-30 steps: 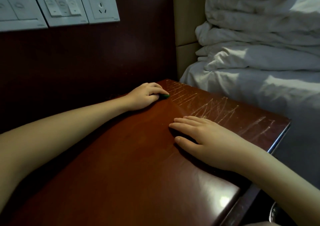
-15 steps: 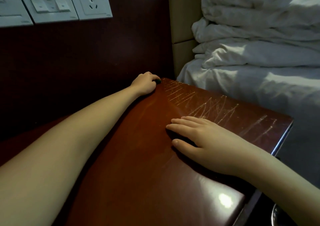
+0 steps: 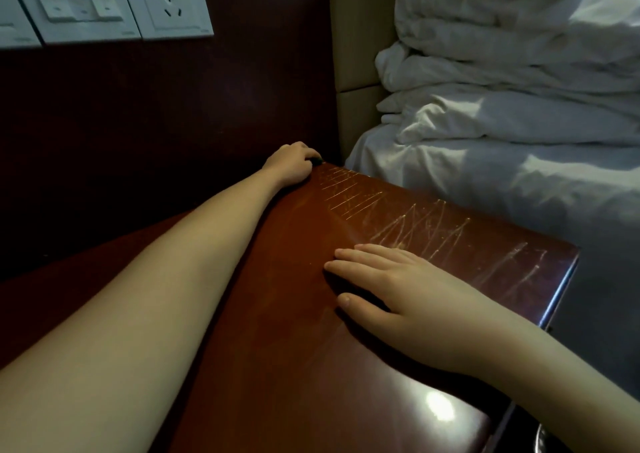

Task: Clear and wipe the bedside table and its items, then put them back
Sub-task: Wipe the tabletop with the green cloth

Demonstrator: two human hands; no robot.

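The left hand [image 3: 290, 165] reaches to the far corner of the scratched tabletop [image 3: 294, 348], its fingers clenched round a small dark object [image 3: 316, 160] too dim to identify. The right hand [image 3: 408, 300] lies flat mid-tabletop, fingers straight and released. A curved metal rim [image 3: 540, 438] shows below the near edge, its contents hidden. The white bed [image 3: 519, 175] stands just beside the table.

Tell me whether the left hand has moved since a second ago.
Yes. The left hand, gripping a small dark thing, slid away along the table to its far corner by the wall.
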